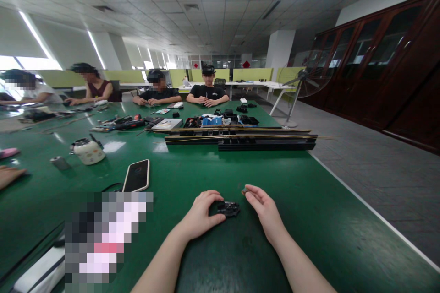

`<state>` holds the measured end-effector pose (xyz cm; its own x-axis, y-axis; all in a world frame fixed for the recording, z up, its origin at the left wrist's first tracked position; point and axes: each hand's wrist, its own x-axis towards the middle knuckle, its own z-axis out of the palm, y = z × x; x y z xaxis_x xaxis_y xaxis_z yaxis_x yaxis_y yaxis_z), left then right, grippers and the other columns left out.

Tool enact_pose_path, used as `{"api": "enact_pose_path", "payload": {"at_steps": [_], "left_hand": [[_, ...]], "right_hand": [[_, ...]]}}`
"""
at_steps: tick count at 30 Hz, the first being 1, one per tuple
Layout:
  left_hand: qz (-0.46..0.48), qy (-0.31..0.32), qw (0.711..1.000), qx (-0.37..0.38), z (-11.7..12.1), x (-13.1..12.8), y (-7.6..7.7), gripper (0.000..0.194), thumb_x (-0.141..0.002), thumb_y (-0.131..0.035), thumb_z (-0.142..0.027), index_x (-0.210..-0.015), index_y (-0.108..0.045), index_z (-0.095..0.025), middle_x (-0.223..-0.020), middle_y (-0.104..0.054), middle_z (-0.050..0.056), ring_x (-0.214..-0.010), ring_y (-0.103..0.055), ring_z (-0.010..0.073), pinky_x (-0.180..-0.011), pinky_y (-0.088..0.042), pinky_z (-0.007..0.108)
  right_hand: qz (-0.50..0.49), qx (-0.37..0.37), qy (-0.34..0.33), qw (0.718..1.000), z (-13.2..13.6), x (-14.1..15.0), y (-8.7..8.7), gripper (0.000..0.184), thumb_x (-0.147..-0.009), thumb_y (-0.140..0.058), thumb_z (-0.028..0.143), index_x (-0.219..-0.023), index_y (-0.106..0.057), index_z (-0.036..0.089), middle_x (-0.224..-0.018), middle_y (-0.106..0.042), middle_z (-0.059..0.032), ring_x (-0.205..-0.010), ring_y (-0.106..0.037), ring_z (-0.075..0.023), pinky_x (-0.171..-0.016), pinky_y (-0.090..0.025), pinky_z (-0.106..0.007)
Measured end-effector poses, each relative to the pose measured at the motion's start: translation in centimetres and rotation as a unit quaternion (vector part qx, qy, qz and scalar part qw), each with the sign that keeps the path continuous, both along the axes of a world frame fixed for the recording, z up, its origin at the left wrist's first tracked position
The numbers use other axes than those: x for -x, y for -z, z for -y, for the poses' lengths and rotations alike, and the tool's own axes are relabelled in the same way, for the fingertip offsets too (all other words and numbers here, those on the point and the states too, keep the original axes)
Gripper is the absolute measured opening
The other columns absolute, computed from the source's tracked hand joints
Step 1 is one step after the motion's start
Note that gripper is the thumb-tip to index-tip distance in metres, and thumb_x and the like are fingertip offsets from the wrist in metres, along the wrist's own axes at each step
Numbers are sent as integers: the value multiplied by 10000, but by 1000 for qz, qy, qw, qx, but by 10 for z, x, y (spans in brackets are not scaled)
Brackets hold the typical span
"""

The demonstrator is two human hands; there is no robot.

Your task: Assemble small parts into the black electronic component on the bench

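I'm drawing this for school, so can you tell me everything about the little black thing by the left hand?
The small black part looks like hard plastic. It is longer than it is tall, with an uneven, knobbly outline and tiny raised bits and gaps on top, too small to name. It lies lengthwise from left to right, low over the green table. The left hand grips its left end between thumb and fingers. The right hand is apart from it.

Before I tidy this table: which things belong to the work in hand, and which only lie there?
In work:
- black part, held by left hand
- small piece, in right hand

Probably just lying about:
- phone
- patterned jar
- grey cylinder
- long black rails
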<state>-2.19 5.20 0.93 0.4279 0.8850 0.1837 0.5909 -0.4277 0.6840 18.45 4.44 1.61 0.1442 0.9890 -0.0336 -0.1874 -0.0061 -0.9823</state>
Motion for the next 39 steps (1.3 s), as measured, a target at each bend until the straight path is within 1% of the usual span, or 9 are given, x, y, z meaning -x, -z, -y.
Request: {"api": "enact_pose_path", "payload": {"at_steps": [7,12,16,19,23,32,39], "left_hand": [[-2,0,1000,-8,-1,1,3,383,-687,-699,-261,-1054,-589,-241,-1180,-547,55,-1141,-466,247,-1000,-350,394],[-5,-2,1000,-7,0,0,0,372,-684,-696,-251,-1042,-596,-232,-1170,-556,60,-1132,-473,251,-993,-356,389],[-3,-4,1000,-2,1,-1,-2,367,-687,-693,-249,-1040,-597,-233,-1170,-559,64,-1136,-472,255,-997,-351,400],[-1,-2,1000,-3,1,-1,-1,369,-688,-694,-250,-1043,-597,-235,-1173,-557,61,-1139,-471,252,-1001,-347,401],[1,0,1000,-1,0,0,1,382,-689,-693,-257,-1057,-591,-243,-1184,-548,59,-1148,-463,255,-1006,-343,405],[2,1,1000,-2,0,0,0,377,-689,-693,-254,-1052,-594,-245,-1180,-552,57,-1143,-468,254,-1004,-348,403],[-1,1,1000,1,1,1,-1,386,-689,-693,-251,-1061,-593,-244,-1183,-550,56,-1148,-464,250,-1009,-344,397]], "right_hand": [[-14,6,6,1000,0,-1,1,463,-546,-751,495,-892,-654,203,-919,-718,-69,-960,-635,-251,-944,-423,-416],[-30,8,12,999,-1,-2,3,455,-554,-754,482,-896,-653,200,-922,-716,-66,-961,-631,-244,-958,-405,-417],[-36,3,15,999,-2,-3,7,438,-578,-745,472,-906,-653,198,-915,-715,-64,-954,-632,-234,-943,-415,-398],[-35,-1,15,999,-3,-4,9,428,-597,-737,465,-918,-652,195,-919,-712,-63,-961,-630,-230,-932,-425,-381],[-33,-5,15,999,-3,-5,11,427,-608,-729,466,-926,-647,193,-925,-710,-65,-970,-628,-238,-928,-430,-387],[-29,-4,14,999,-4,-5,12,418,-615,-724,463,-924,-643,194,-926,-711,-67,-974,-629,-241,-918,-440,-389],[-29,-5,8,1000,-3,-4,10,420,-606,-735,457,-920,-634,198,-930,-712,-64,-963,-633,-229,-939,-429,-387]]}}
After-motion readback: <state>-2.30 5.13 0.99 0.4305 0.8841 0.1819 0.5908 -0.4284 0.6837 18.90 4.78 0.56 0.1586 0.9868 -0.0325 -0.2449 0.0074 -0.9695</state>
